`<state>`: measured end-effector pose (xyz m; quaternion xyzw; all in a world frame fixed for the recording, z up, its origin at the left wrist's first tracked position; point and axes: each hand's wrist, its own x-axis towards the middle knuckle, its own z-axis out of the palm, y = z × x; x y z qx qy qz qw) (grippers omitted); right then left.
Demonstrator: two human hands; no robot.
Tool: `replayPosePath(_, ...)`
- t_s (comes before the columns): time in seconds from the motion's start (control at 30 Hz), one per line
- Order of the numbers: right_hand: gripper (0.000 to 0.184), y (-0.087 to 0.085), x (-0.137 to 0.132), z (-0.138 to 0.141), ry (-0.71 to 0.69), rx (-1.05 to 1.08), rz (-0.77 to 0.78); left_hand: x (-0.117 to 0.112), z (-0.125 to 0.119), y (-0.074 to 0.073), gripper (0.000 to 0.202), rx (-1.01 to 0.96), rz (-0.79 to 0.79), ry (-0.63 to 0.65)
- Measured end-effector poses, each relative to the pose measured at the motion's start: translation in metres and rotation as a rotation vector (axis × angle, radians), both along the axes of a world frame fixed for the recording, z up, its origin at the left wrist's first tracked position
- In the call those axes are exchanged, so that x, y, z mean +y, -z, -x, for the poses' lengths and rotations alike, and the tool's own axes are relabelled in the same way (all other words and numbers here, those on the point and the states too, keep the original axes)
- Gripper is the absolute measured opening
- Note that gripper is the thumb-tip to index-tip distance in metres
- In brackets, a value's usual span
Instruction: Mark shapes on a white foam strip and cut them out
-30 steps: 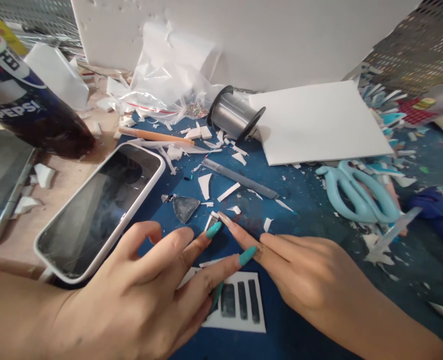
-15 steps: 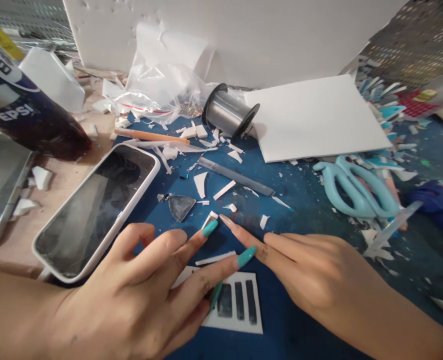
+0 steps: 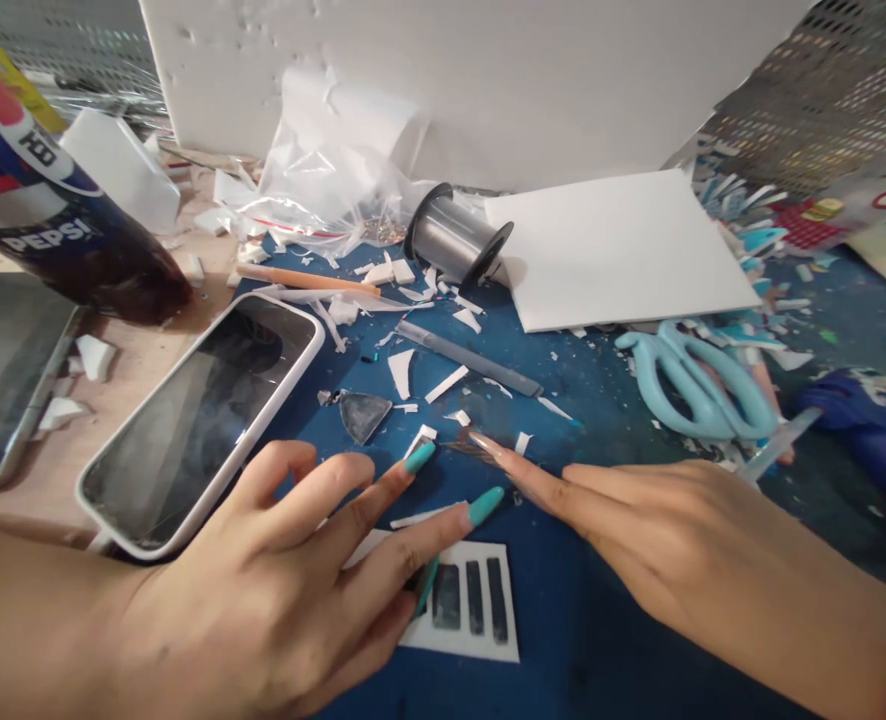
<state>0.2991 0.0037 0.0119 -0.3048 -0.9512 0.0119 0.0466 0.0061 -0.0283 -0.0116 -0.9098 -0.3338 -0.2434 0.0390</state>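
The left hand (image 3: 263,600) and right hand (image 3: 660,530) rest open on the blue desk (image 3: 563,640), each grip empty. The small white scrap (image 3: 422,436) lies just past a left fingertip, left of the right forefinger, possibly touching.

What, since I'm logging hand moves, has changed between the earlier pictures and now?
The right hand slid to the right, its forefinger tip drawing away from the small white scrap. Nothing was grasped or let go. The left hand stayed spread over the striped card; phone, scissors and spool lie unmoved.
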Motion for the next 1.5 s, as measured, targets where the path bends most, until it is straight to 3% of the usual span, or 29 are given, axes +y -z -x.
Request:
replayPosePath(0.27,0.065,0.005,0.004,-0.004,0.006,0.079,0.071,0.0,0.001,0.003,0.029,0.025,-0.044,0.024)
replayPosePath(0.57,0.061,0.017,0.006,-0.001,0.029,0.136,-0.054,0.004,0.001,-0.002,0.029,0.022,-0.062,0.05)
replayPosePath(0.77,0.041,0.01,0.018,0.003,0.129,0.212,-0.117,0.01,0.006,-0.006,0.024,-0.036,-0.069,0.119)
replayPosePath(1.0,0.037,0.01,0.012,0.018,0.2,0.285,-0.371,0.009,0.007,0.004,0.036,-0.079,-0.041,0.157)
replayPosePath(1.1,0.034,0.013,0.003,0.027,0.234,0.546,-0.185,0.006,0.007,0.008,0.041,-0.062,-0.028,0.215)
replayPosePath(1.2,0.043,0.014,-0.002,0.037,0.336,0.783,0.259,0.005,0.008,0.008,0.045,-0.032,-0.002,0.27)
replayPosePath(1.33,0.061,0.008,-0.001,0.046,0.425,0.862,0.745,0.005,0.008,0.007,0.045,-0.011,0.03,0.281)
replayPosePath(1.5,0.058,0.008,0.0,0.047,0.52,0.906,0.808,0.006,0.006,0.001,0.041,-0.044,0.099,0.211)
